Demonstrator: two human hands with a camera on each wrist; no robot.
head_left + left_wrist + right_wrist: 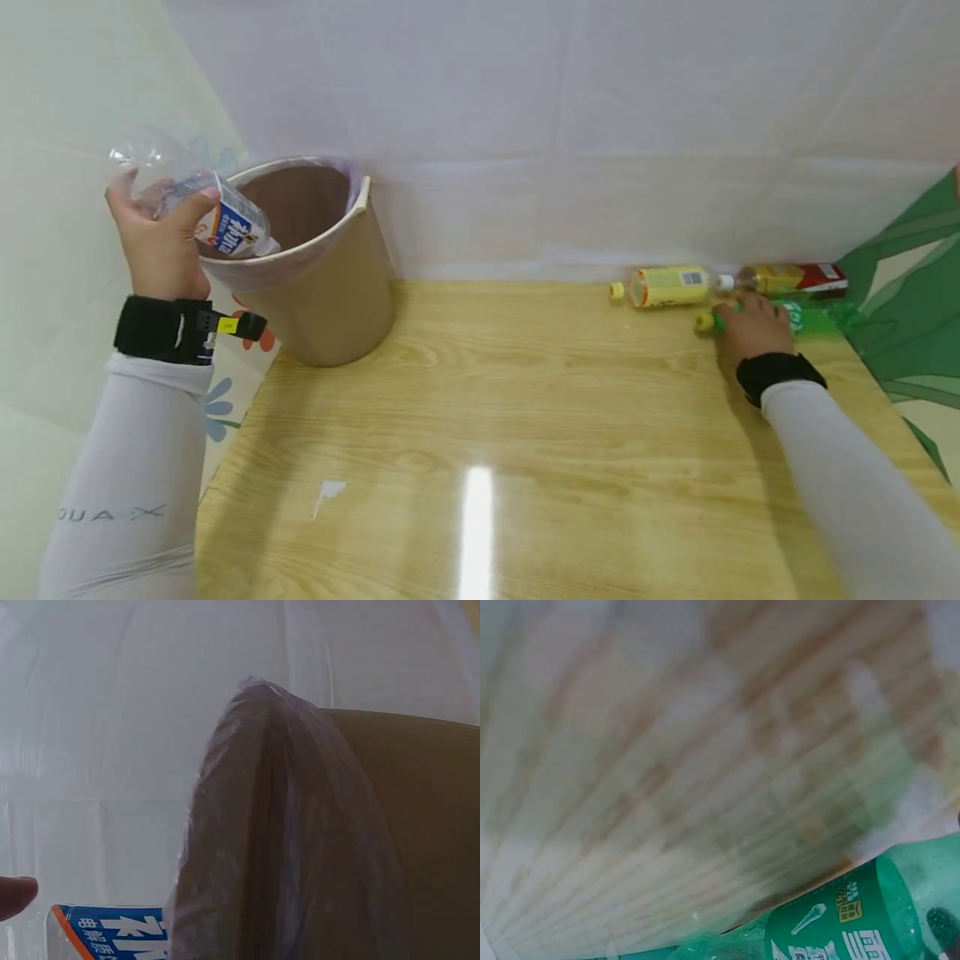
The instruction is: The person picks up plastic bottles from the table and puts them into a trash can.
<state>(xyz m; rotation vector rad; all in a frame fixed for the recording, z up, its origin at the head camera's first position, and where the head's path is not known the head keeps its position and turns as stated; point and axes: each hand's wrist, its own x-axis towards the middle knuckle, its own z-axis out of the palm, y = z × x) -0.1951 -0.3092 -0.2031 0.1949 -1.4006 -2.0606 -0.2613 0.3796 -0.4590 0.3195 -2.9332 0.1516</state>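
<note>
My left hand [161, 237] grips a clear plastic bottle [236, 218] with a blue, white and orange label, tilted with its cap end over the rim of a beige bin [322, 292]. In the left wrist view, part of the bottle's label [124, 934] shows beside the bin's thin plastic liner [255, 787]. On the right, my right hand [756, 333] holds a green plastic bottle [821, 318] with a yellow cap, lying on the table. Its green label [832, 919] fills the bottom of the right wrist view.
Behind the green bottle lie a yellow-labelled bottle [671, 286] and a red-and-gold-labelled bottle [802, 279], along the back wall. The wooden table [525, 400] carries a small white scrap [330, 492] at the front left. Printed sheets cover the side walls.
</note>
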